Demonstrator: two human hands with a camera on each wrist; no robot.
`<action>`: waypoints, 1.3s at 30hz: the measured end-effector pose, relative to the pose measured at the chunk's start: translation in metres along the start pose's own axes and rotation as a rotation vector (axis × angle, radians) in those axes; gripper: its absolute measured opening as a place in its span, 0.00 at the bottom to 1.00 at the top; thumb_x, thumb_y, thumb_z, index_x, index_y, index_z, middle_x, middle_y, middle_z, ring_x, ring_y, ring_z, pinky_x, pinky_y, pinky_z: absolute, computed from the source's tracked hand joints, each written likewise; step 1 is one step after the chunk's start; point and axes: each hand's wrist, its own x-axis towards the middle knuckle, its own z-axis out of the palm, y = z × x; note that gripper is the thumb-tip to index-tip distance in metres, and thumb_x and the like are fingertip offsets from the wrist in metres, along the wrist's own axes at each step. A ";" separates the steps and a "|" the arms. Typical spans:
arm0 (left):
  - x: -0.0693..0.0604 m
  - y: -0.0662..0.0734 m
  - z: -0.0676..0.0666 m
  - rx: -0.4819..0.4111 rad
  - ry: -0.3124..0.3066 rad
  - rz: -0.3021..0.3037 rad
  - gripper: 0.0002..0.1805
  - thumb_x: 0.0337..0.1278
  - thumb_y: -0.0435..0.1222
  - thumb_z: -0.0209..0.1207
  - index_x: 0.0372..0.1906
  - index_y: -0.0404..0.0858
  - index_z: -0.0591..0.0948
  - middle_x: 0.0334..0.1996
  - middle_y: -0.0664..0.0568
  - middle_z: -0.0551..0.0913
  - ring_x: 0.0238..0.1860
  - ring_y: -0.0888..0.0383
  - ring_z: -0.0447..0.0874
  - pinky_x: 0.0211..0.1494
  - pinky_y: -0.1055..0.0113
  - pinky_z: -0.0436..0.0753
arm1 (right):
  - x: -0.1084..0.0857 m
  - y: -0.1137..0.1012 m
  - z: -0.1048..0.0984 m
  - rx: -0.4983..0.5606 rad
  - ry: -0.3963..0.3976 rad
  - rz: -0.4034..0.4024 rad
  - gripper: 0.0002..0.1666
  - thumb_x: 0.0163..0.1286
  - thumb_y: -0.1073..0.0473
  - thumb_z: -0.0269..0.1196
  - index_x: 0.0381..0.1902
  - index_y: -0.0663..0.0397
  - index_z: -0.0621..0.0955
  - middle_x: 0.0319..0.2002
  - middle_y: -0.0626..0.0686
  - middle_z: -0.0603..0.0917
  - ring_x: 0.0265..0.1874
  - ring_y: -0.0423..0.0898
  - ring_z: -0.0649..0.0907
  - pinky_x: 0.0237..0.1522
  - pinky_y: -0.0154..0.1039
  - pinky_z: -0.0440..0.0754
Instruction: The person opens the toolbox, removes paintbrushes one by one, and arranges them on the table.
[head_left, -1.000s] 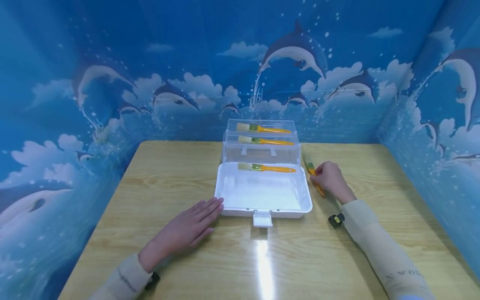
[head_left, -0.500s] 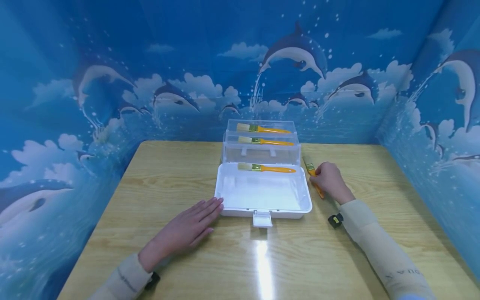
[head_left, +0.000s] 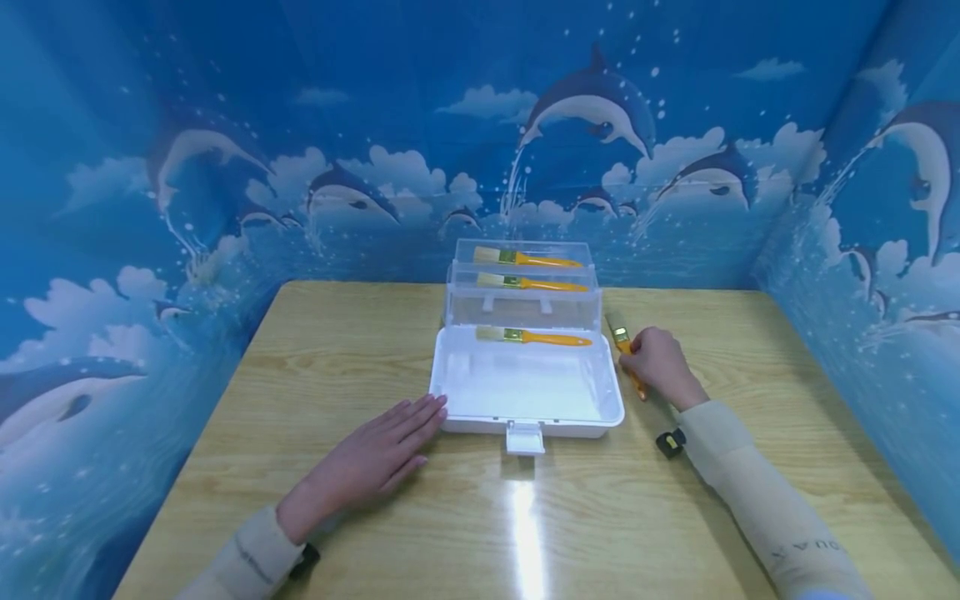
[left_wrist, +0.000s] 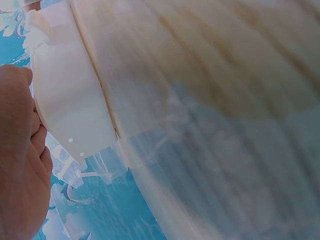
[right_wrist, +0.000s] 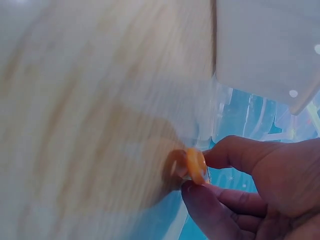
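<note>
A white box (head_left: 525, 383) stands on the wooden table, its clear trays raised at the back. One orange-handled brush (head_left: 555, 339) lies across the box's rear part; two more, an upper brush (head_left: 551, 261) and a middle brush (head_left: 552, 285), rest in the trays. The left hand (head_left: 375, 454) has its fingers extended, fingertips touching the box's front left corner. Beside the box's right side, the right hand (head_left: 660, 362) pinches a brush (head_left: 622, 335) by its orange handle, bristles pointing away. In the right wrist view the handle end (right_wrist: 196, 166) shows between thumb and fingers.
The box's white latch (head_left: 525, 437) hangs out at the front over the wooden table (head_left: 330, 333). Blue dolphin-print cloth (head_left: 375, 108) stands behind the table and along both sides. Each wrist wears a small black device, the right one (head_left: 671, 442) near the tabletop.
The brush in the right hand has turned slightly, its handle end swinging a little to the left and nearer. The right hand has shifted slightly toward the front; the left hand has stayed still.
</note>
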 end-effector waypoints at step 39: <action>0.000 0.003 0.000 0.020 0.015 -0.009 0.36 0.78 0.47 0.50 0.81 0.40 0.53 0.83 0.50 0.49 0.81 0.52 0.50 0.84 0.59 0.47 | -0.030 -0.020 -0.023 -0.026 0.058 -0.021 0.26 0.71 0.56 0.63 0.60 0.68 0.79 0.45 0.63 0.88 0.38 0.55 0.86 0.35 0.47 0.85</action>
